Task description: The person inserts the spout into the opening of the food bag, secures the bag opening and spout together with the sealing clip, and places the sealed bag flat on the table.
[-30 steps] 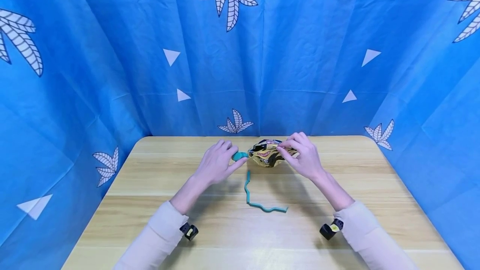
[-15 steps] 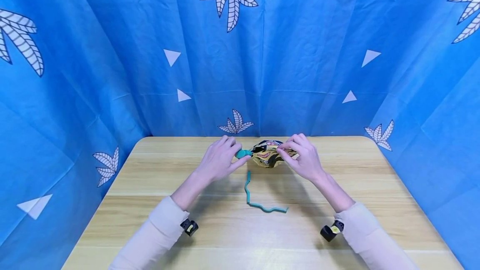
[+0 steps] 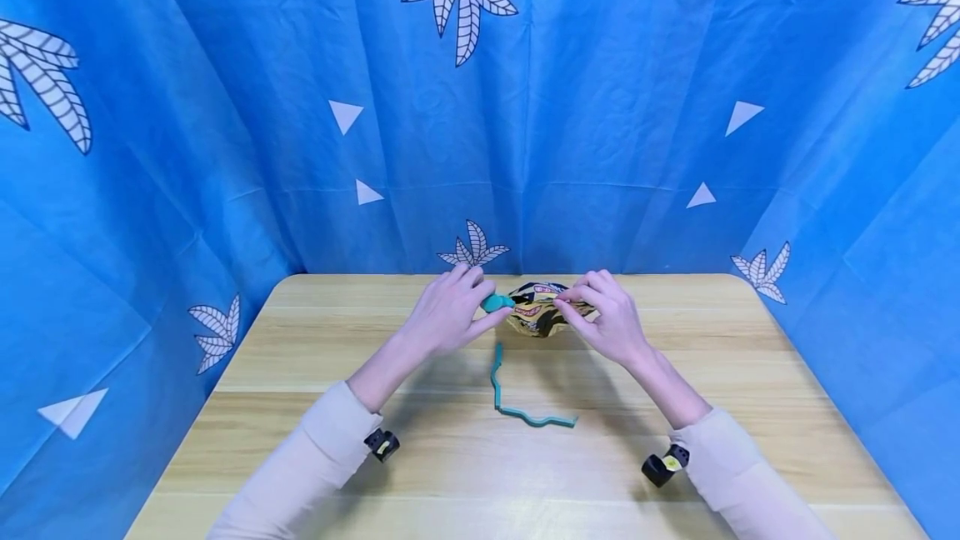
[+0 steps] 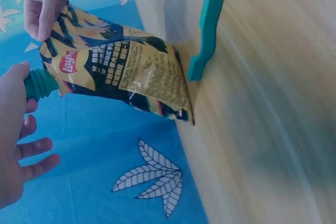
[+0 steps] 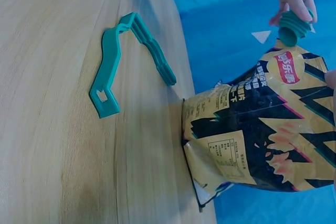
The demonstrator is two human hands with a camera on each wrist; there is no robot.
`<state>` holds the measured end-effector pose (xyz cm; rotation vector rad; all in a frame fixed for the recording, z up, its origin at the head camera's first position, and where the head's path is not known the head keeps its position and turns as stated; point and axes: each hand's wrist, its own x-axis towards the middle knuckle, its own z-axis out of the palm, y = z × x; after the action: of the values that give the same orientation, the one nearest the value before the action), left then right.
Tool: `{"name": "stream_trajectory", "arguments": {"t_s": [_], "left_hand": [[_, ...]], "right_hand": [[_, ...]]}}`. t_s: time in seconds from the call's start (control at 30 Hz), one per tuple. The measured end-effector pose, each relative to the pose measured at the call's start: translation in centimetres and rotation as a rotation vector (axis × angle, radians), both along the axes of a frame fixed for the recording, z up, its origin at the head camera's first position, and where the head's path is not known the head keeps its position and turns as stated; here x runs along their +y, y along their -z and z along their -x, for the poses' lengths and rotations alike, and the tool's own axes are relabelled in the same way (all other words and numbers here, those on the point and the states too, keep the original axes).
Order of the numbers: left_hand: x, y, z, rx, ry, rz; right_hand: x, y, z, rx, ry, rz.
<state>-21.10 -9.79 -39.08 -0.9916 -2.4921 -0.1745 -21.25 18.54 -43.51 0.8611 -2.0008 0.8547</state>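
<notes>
A gold and black Lay's chip bag [image 3: 531,322] stands upright toward the back of the table. My right hand [image 3: 609,315] pinches its top edge between thumb and fingers. On the other side, my left hand [image 3: 452,307] holds a ribbed teal spout [image 3: 497,303] with a hollow round end. In the left wrist view the spout [image 4: 41,84] is right at the bag's upper edge; the left hand's lower fingers [image 4: 38,156] are spread. The right wrist view shows the spout [image 5: 293,27] overlapping the bag's top corner, with the right thumb [image 5: 331,80] at the image edge.
A wavy teal bag clip [image 3: 536,420] lies unfolded in an L shape on the wooden table [image 3: 480,473], nearer than the bag. A small slot shows in one end of the clip [image 5: 109,61]. Blue patterned curtain [image 3: 600,148] encloses the table's back and sides.
My left hand has moved right with the spout, bringing it up to the bag's top. My right hand has kept its pinch on the bag almost in place. The clip lies as before.
</notes>
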Motion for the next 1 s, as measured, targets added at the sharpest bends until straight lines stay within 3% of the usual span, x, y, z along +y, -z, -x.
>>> {"name": "stream_trajectory", "arguments": {"t_s": [0.4,0.67,1.0], "left_hand": [[0.6,-0.5,0.3,0.064,0.041,0.003],[0.9,-0.5,0.6,0.034,0.039,0.016],[1.1,-0.2,1.1,0.051,0.059,0.012]], "right_hand": [[0.0,0.0,-0.1,-0.004,-0.007,0.001],[0.0,0.2,-0.1,-0.013,-0.013,0.007],[-0.1,0.2,-0.1,-0.022,-0.024,0.013]]}}
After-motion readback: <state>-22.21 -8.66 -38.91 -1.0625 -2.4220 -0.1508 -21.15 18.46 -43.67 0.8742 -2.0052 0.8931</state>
